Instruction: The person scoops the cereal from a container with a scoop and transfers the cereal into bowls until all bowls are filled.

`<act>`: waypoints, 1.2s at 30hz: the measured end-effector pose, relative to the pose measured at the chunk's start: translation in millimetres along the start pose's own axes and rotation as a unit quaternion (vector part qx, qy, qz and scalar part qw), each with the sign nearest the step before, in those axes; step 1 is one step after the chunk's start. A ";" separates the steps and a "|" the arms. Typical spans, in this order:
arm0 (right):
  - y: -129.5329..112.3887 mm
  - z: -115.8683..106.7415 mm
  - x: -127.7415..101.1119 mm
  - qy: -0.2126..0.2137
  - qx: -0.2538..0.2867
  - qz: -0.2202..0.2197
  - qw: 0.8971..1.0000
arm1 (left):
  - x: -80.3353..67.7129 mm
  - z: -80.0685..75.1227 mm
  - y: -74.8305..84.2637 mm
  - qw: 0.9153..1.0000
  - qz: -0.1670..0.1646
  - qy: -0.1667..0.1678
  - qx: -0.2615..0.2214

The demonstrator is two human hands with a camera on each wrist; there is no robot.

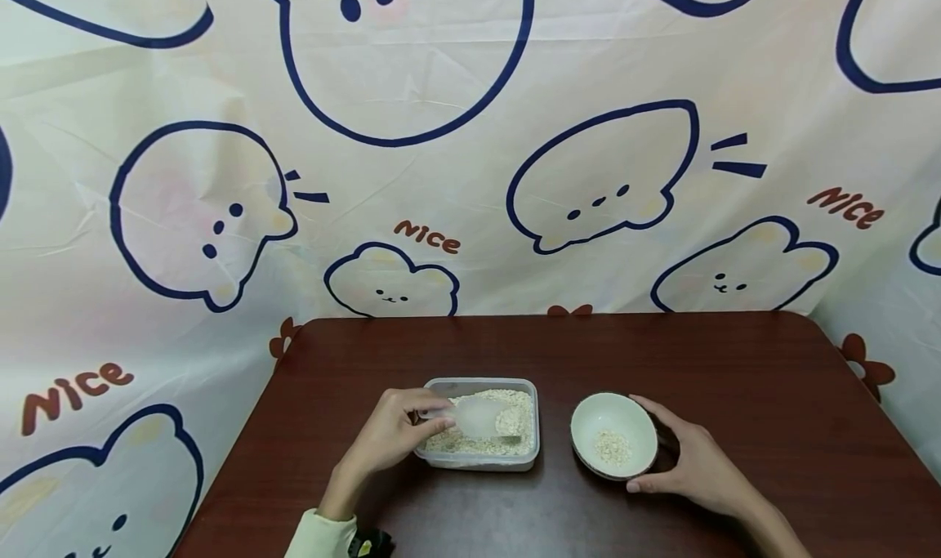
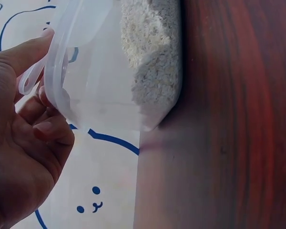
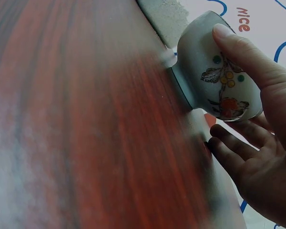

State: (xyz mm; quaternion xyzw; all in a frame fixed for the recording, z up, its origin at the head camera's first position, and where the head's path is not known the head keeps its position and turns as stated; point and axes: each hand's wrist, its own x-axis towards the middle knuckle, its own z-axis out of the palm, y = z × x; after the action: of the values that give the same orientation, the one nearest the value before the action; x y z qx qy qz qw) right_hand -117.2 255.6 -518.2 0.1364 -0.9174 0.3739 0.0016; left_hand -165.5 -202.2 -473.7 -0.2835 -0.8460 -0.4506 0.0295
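- Head view: the left hand (image 1: 403, 426) pinches the handle of a translucent scoop (image 1: 474, 419), thumb and fingers drawn together, over pale flakes (image 1: 450, 445) in a plastic tub (image 1: 478, 462) on the table (image 1: 662, 345). Flakes lie at the scoop's far end, so scooping seems the step in hand.
- Same view, other side: the right hand (image 1: 691, 460) curves round a bowl (image 1: 606, 415), just right of the tub and apart from it, with a small heap of flakes inside.
- Left wrist view: the pinch sits by the tub's rim; whether the scoop touches the flakes is hard to tell.
- Right wrist view: the thumb presses near the bowl's rim, some fingers reaching behind. I judge the next move calls for lifting the scoop level, clear of the tub, towards this steadied bowl.
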 end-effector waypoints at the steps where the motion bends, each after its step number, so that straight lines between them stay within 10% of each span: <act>1: 0.0 0.0 -0.1 0.001 -0.002 0.000 1.000 | -0.1 -0.7 0.2 1.000 0.001 0.002 -0.001; 36: 1.6 0.6 -0.6 0.005 0.022 -0.018 1.000 | 4.6 -12.1 4.6 0.999 0.014 0.041 -0.009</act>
State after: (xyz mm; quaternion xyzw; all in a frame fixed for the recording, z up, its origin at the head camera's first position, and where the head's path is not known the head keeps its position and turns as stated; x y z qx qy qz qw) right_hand -117.0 256.4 -519.8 0.1506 -0.9066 0.3942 0.0099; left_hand -169.5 -207.6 -461.7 -0.2765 -0.8359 -0.4691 0.0682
